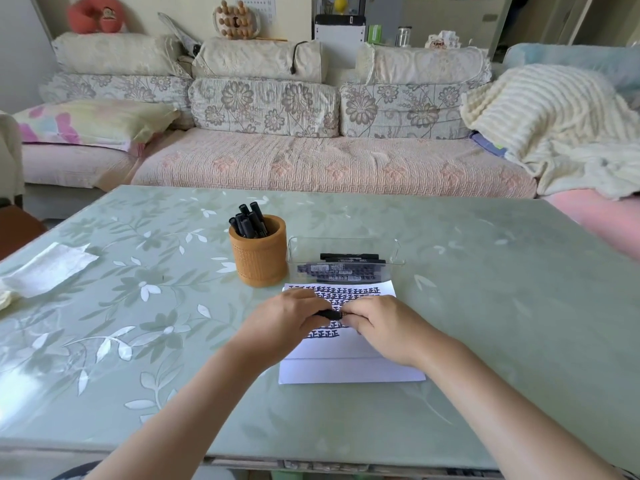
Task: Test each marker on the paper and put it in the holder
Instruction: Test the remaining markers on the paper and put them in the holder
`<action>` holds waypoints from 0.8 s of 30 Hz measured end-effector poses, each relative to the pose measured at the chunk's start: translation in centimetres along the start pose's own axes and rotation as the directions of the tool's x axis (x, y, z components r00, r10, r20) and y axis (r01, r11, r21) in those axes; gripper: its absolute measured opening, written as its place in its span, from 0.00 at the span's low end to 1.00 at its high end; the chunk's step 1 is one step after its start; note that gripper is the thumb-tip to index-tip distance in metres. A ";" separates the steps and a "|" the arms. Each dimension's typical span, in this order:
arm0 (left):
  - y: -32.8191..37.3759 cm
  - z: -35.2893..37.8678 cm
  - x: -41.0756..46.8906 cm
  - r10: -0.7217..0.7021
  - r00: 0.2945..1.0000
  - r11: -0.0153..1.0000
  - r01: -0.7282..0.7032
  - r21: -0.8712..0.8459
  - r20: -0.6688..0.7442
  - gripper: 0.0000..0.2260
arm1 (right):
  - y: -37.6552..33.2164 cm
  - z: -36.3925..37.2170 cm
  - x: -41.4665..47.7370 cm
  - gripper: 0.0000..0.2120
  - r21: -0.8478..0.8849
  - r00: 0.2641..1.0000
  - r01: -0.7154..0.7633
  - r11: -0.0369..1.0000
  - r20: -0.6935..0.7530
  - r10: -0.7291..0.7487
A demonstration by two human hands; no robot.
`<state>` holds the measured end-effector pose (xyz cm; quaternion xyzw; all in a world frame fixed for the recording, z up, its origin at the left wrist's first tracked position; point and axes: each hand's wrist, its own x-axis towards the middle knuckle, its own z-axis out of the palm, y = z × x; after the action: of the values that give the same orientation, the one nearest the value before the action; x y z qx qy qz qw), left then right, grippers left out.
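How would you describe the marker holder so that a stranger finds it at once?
On the green table before the sofa, look just behind the written paper. The holder is the left container: a round orange-brown cup with black markers standing in it, unlike the flat clear tray beside it.

Bright soft daylight, glare on table (104, 341) at left, wide-angle bowing at edges
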<state>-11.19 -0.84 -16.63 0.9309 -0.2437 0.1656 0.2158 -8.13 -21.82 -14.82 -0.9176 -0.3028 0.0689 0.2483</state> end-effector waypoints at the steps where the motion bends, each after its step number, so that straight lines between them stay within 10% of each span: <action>1: -0.1 0.0 0.1 0.006 1.000 1.000 -0.006 -0.002 0.009 0.10 | 0.3 0.1 0.2 0.13 -0.025 0.999 0.032 0.999 -0.015 -0.032; 9: -1.1 -0.8 0.3 -0.103 0.986 0.978 0.125 -0.168 0.134 0.10 | 1.1 0.6 1.1 0.04 -0.367 0.910 0.280 0.887 -0.193 -0.367; 16: -1.8 -1.6 -0.1 0.020 0.998 0.999 -0.017 -0.041 0.056 0.09 | 0.6 1.0 1.8 0.17 -0.039 0.983 0.166 0.985 -0.071 -0.168; 24: -1.9 -1.8 -0.2 -0.172 0.971 0.970 0.196 -0.144 0.165 0.09 | 0.6 1.3 2.2 0.07 -0.242 0.916 0.289 0.926 -0.213 -0.341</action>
<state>-10.71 1.64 -15.77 0.9393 -0.1842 0.0538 0.2846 -6.40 -20.33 -16.21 -0.8784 -0.4188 -0.1203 0.1963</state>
